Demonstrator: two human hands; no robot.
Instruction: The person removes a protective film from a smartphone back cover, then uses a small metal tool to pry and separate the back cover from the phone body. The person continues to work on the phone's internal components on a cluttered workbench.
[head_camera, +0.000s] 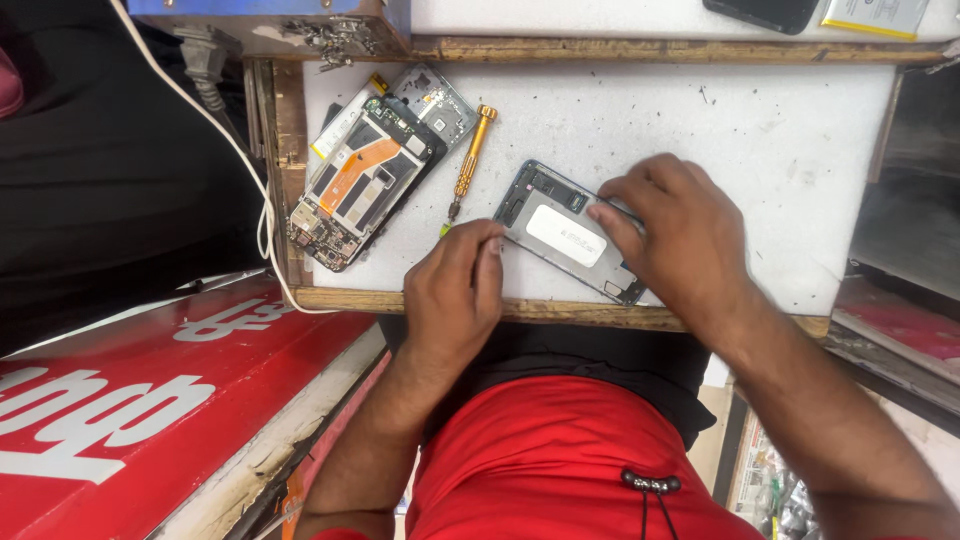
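Head camera: two bare hands worked on an opened phone frame (560, 228) at the near edge of a white bench top (780, 130).

The right hand (672, 232) pressed down on the frame's right end, fingers spread. The left hand (455, 290) was curled at its left edge; what it gripped could not be told. A brass screwdriver (470, 160) and a dismantled phone (365, 180) lay further left.
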